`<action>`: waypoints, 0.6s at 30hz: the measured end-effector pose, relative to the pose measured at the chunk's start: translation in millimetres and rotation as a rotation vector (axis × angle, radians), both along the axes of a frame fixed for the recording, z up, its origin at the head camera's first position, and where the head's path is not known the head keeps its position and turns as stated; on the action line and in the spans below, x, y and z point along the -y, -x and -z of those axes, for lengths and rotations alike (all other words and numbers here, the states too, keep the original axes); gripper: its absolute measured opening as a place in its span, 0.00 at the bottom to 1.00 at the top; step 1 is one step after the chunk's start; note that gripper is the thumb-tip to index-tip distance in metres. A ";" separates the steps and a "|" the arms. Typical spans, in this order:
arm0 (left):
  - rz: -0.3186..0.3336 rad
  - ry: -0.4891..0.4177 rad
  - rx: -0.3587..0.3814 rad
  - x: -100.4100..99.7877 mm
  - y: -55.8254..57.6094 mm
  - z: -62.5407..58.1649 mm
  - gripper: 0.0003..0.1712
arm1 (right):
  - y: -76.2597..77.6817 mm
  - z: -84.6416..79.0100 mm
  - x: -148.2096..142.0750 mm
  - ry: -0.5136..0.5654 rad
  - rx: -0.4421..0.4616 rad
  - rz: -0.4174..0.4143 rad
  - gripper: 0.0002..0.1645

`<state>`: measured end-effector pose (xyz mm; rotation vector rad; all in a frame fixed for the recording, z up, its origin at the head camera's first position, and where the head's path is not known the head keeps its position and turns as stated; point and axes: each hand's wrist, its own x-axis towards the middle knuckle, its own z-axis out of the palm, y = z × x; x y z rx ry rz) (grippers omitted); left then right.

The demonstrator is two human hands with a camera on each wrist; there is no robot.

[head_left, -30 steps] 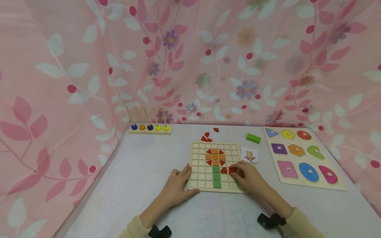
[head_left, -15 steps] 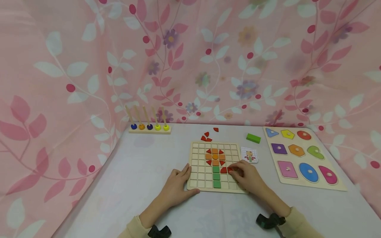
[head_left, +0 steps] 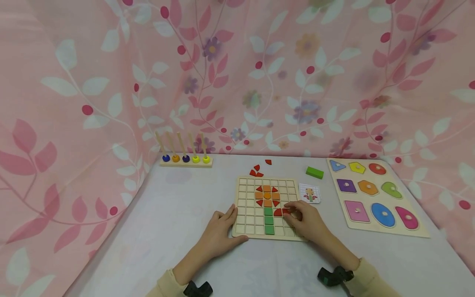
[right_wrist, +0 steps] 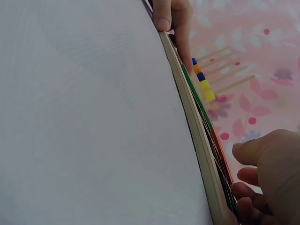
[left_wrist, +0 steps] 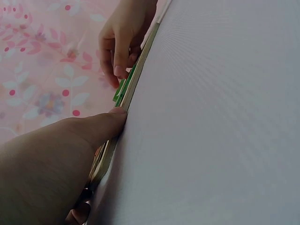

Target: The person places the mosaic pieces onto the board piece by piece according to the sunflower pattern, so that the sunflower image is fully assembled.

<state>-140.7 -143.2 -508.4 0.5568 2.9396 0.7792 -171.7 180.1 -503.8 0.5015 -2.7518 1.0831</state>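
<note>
A wooden grid board [head_left: 249, 220] lies on the white-covered table with coloured tiles in its squares. Orange squares, red triangles and a round orange piece form a flower above a column of green squares [head_left: 269, 220]. My left hand [head_left: 218, 233] rests at the board's left front corner, fingers straight along the left edge, thumb at the front edge. My right hand [head_left: 307, 219] has its thumb and fingers curled at a red curved tile [head_left: 285, 210], pinching its right side; the fingertips partly cover it. Another red curved tile [head_left: 277, 212] sits just left of it, beside the green column.
A pattern card [head_left: 309, 193] lies right of the board, with a green block [head_left: 314, 172] behind it. Several loose red tiles [head_left: 257, 171] lie beyond the board. A shape puzzle [head_left: 371, 198] stands right; a peg stand with beads [head_left: 186, 163] is at the back left.
My right hand has shifted slightly left with the red curved tile, which now lies close against the other red one. The left hand keeps its place at the board.
</note>
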 end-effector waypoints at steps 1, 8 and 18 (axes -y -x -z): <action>0.000 0.000 -0.001 0.1 0.0 0.1 0.58 | 0.1 -0.6 0.0 0.009 0.008 0.003 0.15; -0.001 -0.008 -0.002 0.2 -0.6 0.1 0.58 | -0.3 -7.0 -1.4 0.043 0.045 0.014 0.14; -0.001 -0.011 0.004 0.1 -0.2 0.6 0.58 | 11.2 -21.9 -7.4 0.038 0.011 -0.002 0.14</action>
